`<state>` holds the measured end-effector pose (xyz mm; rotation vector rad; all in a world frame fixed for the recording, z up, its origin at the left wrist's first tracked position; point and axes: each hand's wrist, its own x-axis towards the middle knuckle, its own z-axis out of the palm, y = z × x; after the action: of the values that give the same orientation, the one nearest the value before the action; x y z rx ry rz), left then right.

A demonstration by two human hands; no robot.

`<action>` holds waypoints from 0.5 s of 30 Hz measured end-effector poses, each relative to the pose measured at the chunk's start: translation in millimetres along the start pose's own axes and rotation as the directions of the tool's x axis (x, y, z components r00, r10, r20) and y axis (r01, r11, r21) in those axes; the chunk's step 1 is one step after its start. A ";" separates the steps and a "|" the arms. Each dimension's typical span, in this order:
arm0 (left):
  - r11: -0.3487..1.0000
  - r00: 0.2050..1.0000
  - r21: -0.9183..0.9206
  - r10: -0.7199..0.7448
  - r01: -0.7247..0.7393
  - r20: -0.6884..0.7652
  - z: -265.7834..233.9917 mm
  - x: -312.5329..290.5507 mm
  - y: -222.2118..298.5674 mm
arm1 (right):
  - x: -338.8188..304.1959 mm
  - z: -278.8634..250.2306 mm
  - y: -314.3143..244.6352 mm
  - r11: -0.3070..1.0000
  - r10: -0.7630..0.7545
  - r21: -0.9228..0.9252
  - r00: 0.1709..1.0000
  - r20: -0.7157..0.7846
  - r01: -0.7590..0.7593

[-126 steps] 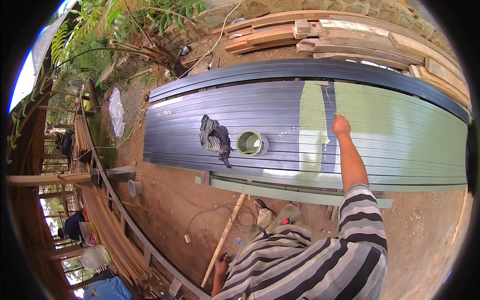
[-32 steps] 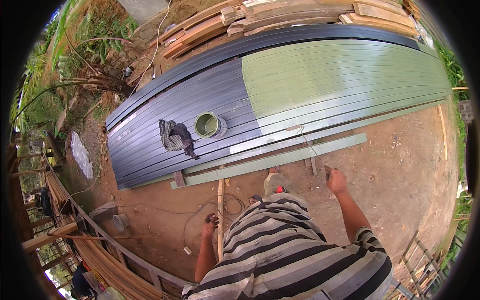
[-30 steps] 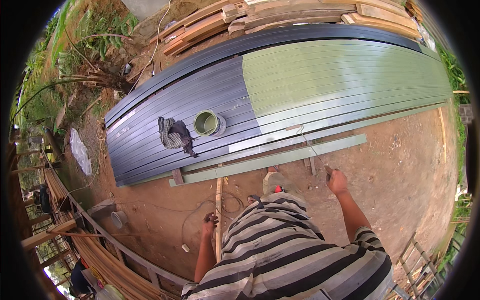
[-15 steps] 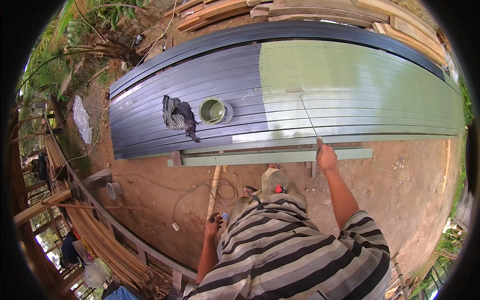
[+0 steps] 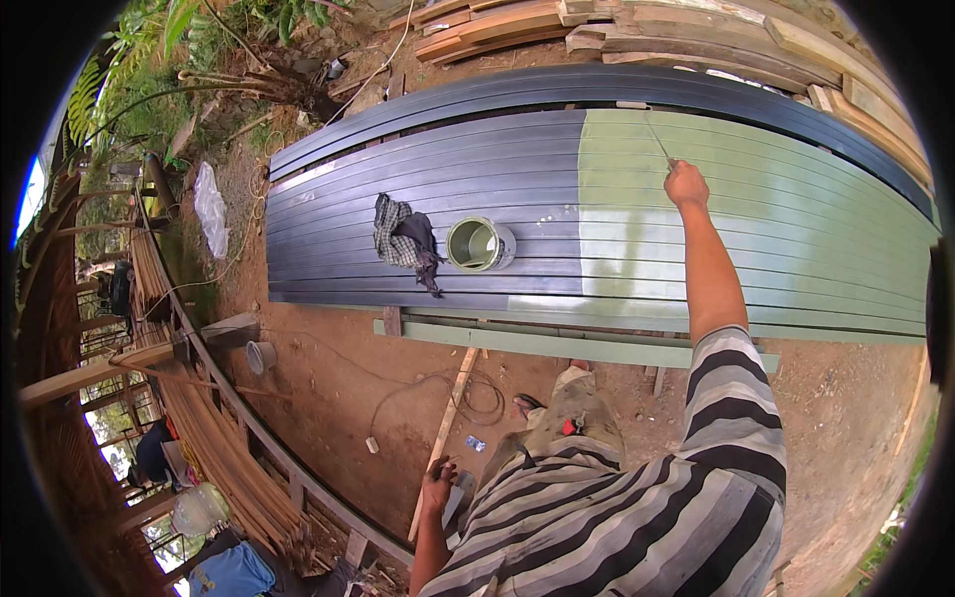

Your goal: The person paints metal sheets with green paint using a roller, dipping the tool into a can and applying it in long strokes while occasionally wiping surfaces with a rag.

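Observation:
Held out over the boards, my right hand [image 5: 686,185] is closed around the handle of a paint roller [image 5: 631,104]. The roller head lies at the far edge of the light green painted area. The long grooved boards [image 5: 333,244] are dark on the left and green, partly glossy, on the right. On the dark part stand a paint bucket [image 5: 506,246] with green inside and, beside it, a crumpled checked cloth [image 5: 395,237]. Low at my side, my left hand [image 5: 438,486] has its fingers curled; whatever they may hold is too small to make out.
A green strip [image 5: 557,343] lies along the near edge of the boards. Stacked timber [image 5: 696,45] is behind them. On the dirt ground are a cable [image 5: 398,388], a wooden batten [image 5: 453,418] and a grey bucket [image 5: 261,357]. A rail [image 5: 214,388] and planks run at left.
My right hand has pushed the roller away from me, from the middle of the green area to its far edge. The view has shifted, and my left hand stays low at my side.

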<state>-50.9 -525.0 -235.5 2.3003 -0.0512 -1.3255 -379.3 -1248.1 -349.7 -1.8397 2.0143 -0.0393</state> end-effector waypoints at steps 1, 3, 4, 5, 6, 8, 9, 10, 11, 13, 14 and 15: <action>1.000 1.000 0.023 -0.013 0.013 0.001 1.0 -5.2 -2.4 | 6.5 -4.2 2.4 1.000 0.005 -0.016 1.000 -0.001 -0.005; 0.997 0.999 0.054 -0.049 0.049 0.007 2.2 -7.5 -12.6 | 23.0 -5.7 21.3 0.999 0.014 -0.033 1.000 -0.012 -0.015; 0.995 0.998 0.073 -0.064 0.063 0.014 1.0 -6.1 -18.7 | 29.3 -2.8 37.9 0.999 0.021 -0.034 1.000 -0.021 -0.022; 0.994 0.997 0.092 -0.062 0.059 0.033 -1.2 -5.4 -23.4 | 27.6 -2.2 42.0 0.999 0.026 -0.031 0.999 -0.021 -0.027; 0.994 0.997 0.083 -0.074 0.071 0.034 -1.7 -3.4 -28.1 | 24.9 -1.4 46.7 0.999 0.031 -0.028 1.000 -0.003 -0.031; 0.993 0.994 0.067 -0.098 0.095 0.041 -2.6 -1.2 -36.1 | 7.2 -2.7 57.1 0.999 0.042 -0.025 0.999 0.031 -0.042; 0.994 0.995 0.064 -0.087 0.084 0.043 -0.9 0.7 -33.9 | -6.3 -5.3 63.7 0.999 0.029 -0.036 0.999 0.038 -0.028; 0.995 0.996 0.063 -0.076 0.073 0.046 -1.0 6.0 -30.0 | -23.9 -4.9 71.8 0.999 0.019 -0.047 0.999 0.045 -0.017; 0.997 0.997 0.057 -0.061 0.057 0.054 1.4 10.9 -26.3 | -42.7 -8.0 81.3 0.998 0.007 -0.061 0.999 0.046 -0.005; 0.996 0.995 0.086 -0.033 0.025 0.095 2.2 30.5 -22.2 | -85.4 -1.2 107.5 0.996 -0.019 -0.086 0.999 0.040 0.023; 0.995 0.993 0.101 -0.020 0.008 0.114 3.3 39.0 -18.3 | -112.4 1.9 118.4 0.995 -0.075 -0.071 0.997 0.034 0.077; 0.994 0.993 0.104 0.003 -0.015 0.122 5.5 48.3 -14.1 | -143.4 5.0 130.3 0.996 -0.083 -0.037 0.997 0.007 0.083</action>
<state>-32.7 -527.5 -282.7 2.2993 -0.1752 -1.4899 -494.8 -1092.6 -352.3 -1.9431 1.9467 -0.0208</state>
